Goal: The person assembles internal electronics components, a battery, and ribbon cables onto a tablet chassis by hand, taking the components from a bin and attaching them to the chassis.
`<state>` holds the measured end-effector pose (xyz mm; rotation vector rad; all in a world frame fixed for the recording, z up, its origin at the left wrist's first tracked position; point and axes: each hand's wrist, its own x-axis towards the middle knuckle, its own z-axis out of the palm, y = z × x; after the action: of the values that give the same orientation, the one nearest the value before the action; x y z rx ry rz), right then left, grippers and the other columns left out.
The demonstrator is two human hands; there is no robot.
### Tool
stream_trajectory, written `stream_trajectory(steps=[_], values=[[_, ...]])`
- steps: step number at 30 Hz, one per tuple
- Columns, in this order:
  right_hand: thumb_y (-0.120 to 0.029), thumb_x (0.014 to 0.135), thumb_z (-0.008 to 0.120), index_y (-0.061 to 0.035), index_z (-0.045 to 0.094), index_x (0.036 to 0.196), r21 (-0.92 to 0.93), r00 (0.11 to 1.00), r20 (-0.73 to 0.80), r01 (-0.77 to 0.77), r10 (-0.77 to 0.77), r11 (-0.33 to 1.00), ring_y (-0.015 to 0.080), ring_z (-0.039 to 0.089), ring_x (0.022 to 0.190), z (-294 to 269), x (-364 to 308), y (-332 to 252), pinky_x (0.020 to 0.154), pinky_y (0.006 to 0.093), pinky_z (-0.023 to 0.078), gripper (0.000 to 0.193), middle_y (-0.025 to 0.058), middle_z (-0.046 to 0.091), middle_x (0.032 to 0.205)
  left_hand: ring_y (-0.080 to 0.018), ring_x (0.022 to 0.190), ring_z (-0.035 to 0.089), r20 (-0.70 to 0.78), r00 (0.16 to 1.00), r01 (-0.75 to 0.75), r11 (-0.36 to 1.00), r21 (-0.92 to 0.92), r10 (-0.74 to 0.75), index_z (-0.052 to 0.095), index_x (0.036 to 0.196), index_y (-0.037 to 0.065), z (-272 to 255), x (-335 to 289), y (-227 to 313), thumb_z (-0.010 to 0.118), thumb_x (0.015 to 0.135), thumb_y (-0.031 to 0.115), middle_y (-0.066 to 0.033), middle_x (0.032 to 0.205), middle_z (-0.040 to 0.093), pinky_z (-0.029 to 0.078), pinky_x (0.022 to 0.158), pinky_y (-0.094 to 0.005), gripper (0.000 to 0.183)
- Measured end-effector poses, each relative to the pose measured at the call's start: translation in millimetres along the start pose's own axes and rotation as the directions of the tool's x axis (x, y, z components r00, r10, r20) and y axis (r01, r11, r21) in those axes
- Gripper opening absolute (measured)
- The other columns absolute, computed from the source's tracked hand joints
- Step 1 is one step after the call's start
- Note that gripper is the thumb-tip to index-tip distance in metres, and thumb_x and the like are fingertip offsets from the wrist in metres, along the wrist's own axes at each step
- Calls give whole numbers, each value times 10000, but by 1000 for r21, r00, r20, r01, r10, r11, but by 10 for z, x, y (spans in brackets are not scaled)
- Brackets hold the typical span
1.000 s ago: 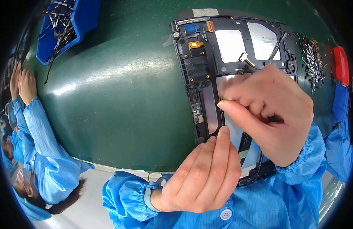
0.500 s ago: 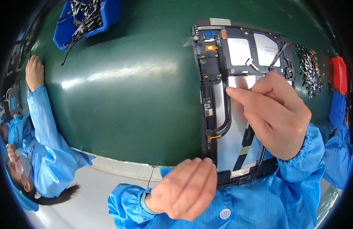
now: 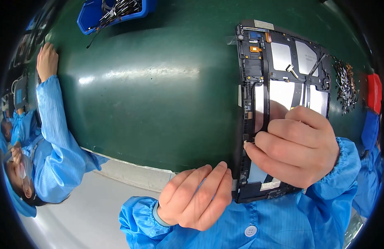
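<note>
An opened tablet housing (image 3: 252, 66), black with silver metal plates and thin flat cables, lies at the right near the table's front edge. Over its lower half is my right hand (image 3: 295, 145), fingers curled in. Its index fingertip presses on the housing's left rim, at the lower end of a black flat cable (image 3: 265, 99); whatever sits under the other fingers is hidden. Beside the housing's lower left corner my left hand (image 3: 196, 197) is closed, its fingertips close to the rim. Whether it touches the rim or holds something small, I cannot tell.
A blue bin (image 3: 144, 10) of thin cables stands at the far left on the green table (image 3: 158, 99). A pile of small cables (image 3: 345, 85) lies right of the housing, with a red bin (image 3: 374, 93) beyond. A co-worker's hand (image 3: 47, 62) rests at the table's left end.
My right hand has moved down along the housing's left side, from the black cable's middle to its lower end. My view has shifted slightly, and the left hand stays by the corner.
</note>
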<state>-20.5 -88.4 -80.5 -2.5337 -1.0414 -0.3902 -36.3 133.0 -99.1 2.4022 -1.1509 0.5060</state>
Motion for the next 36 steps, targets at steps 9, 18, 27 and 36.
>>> stream_trajectory(steps=[9,18,27,36], values=[[-115,527,654,-87,709,887,-98,994,104,-30,41,995,164,579,854,-266,-56,-199,643,300,454,365,-4,591,912,-151,743,620,-37,997,57,995,-87,-61,673,802,64,-138,148,-59,618,679,5,-31,862,684,482,662,-236,147],[-78,715,757,-14,702,989,26,862,-105,-496,496,868,247,582,868,-308,-206,263,741,349,490,287,100,629,898,-225,761,623,89,990,127,966,-226,-109,665,870,1,-166,292,-3,675,658,-41,-87,924,668,485,665,-300,217],[10,722,720,7,716,935,185,833,-149,-506,533,842,226,603,793,-188,-209,430,706,309,515,214,95,625,860,-305,785,645,593,622,768,544,-337,-511,649,878,-23,-429,-192,331,648,808,47,-147,916,665,510,671,-345,99],[-67,713,748,-15,676,853,413,847,180,-527,501,743,188,612,658,-471,-117,724,627,301,498,165,100,631,750,-141,902,640,781,468,871,69,-486,-413,531,1121,-44,-121,-489,537,628,888,120,-125,966,659,517,790,-300,301]])
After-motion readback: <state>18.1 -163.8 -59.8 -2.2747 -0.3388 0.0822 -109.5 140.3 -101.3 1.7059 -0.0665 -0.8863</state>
